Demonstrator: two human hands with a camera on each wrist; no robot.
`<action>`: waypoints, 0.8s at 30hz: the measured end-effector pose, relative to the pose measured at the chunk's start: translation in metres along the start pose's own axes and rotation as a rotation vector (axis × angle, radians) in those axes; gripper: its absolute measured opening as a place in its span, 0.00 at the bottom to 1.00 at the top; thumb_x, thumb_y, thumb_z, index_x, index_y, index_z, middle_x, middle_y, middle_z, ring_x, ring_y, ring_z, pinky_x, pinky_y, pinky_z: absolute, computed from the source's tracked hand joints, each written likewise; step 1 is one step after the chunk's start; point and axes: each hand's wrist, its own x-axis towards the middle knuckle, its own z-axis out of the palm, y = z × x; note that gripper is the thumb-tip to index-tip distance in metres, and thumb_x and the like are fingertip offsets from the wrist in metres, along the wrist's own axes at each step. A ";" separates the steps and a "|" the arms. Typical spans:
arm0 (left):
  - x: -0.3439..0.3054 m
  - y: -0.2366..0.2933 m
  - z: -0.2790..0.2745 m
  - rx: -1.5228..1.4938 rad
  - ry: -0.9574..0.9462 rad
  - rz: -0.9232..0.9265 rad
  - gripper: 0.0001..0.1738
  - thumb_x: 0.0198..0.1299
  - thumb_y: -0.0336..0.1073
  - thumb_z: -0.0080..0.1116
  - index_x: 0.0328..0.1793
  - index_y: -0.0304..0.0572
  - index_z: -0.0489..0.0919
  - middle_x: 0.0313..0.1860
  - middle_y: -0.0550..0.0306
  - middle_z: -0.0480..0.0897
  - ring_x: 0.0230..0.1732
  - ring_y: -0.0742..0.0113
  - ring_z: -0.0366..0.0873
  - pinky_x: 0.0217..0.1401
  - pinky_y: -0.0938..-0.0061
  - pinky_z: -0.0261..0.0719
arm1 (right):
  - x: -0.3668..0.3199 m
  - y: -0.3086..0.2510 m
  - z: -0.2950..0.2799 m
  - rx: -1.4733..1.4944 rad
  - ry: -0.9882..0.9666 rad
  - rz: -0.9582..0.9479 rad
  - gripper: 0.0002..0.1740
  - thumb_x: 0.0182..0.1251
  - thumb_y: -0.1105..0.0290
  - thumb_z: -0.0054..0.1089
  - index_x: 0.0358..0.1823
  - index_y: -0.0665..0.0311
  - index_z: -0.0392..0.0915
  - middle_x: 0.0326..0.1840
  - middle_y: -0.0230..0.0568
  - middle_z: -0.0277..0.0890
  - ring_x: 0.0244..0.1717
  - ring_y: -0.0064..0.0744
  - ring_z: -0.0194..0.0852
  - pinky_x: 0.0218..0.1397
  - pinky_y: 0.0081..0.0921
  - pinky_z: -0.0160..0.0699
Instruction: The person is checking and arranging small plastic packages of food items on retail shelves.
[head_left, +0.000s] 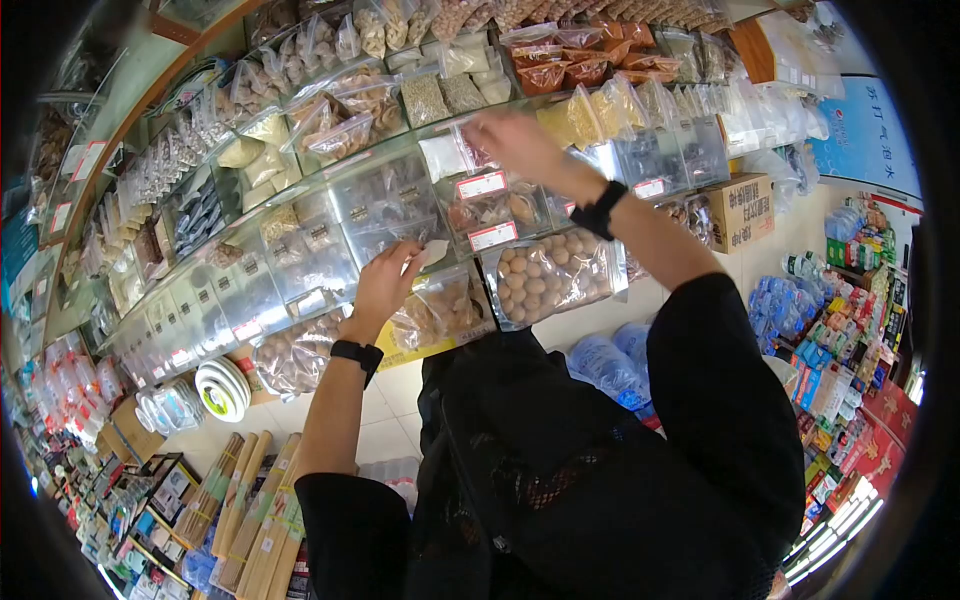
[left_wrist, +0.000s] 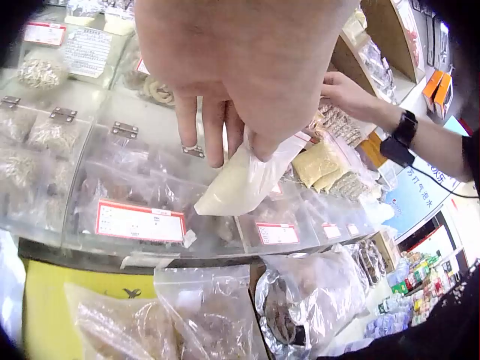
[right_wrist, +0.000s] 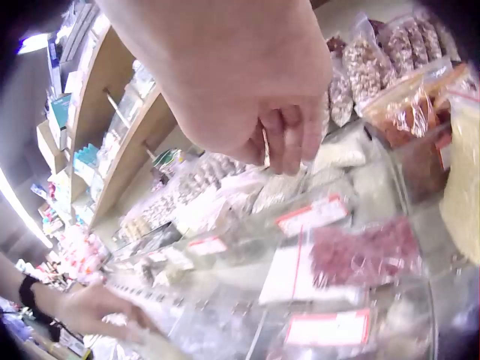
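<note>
My left hand [head_left: 385, 285] pinches a small plastic bag of pale contents [left_wrist: 244, 180] between thumb and fingers, above the glass lids of the display case. The right hand [head_left: 525, 155], blurred in the head view, reaches over the bagged goods; its fingers [right_wrist: 289, 142] are loosely bent beside bags of white contents [right_wrist: 341, 154], and no held item shows. Below it, a bag of dark red contents [right_wrist: 367, 251] lies partly on a white bag [right_wrist: 292, 277], both on the glass near red-edged labels [head_left: 482, 185].
Rows of bagged dry goods [head_left: 350, 115] line the glass case. A large bag of round brown items [head_left: 550, 275] lies at its front edge. A cardboard box [head_left: 742, 210] stands right; water bottles [head_left: 610, 365] and bundled sticks [head_left: 265, 510] are lower down.
</note>
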 end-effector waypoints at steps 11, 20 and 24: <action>-0.052 -0.018 0.025 0.005 0.088 -0.022 0.09 0.66 0.37 0.63 0.46 0.40 0.82 0.48 0.50 0.86 0.49 0.46 0.84 0.49 0.58 0.83 | 0.091 0.064 0.015 -0.528 -0.237 -0.071 0.11 0.60 0.73 0.63 0.45 0.63 0.84 0.48 0.53 0.84 0.53 0.55 0.84 0.51 0.46 0.84; -0.072 -0.017 0.020 -0.038 0.105 -0.119 0.09 0.66 0.36 0.62 0.46 0.38 0.82 0.49 0.52 0.85 0.51 0.48 0.82 0.52 0.59 0.81 | 0.079 0.077 0.023 -0.462 -0.029 -0.126 0.10 0.61 0.76 0.59 0.44 0.65 0.81 0.49 0.55 0.80 0.47 0.58 0.84 0.47 0.48 0.85; -0.075 -0.018 0.020 -0.072 0.116 -0.136 0.09 0.66 0.35 0.62 0.46 0.38 0.83 0.49 0.52 0.85 0.51 0.47 0.82 0.52 0.59 0.81 | 0.064 0.072 0.014 -0.477 -0.074 -0.119 0.13 0.62 0.77 0.56 0.48 0.66 0.79 0.53 0.57 0.78 0.46 0.62 0.83 0.46 0.49 0.85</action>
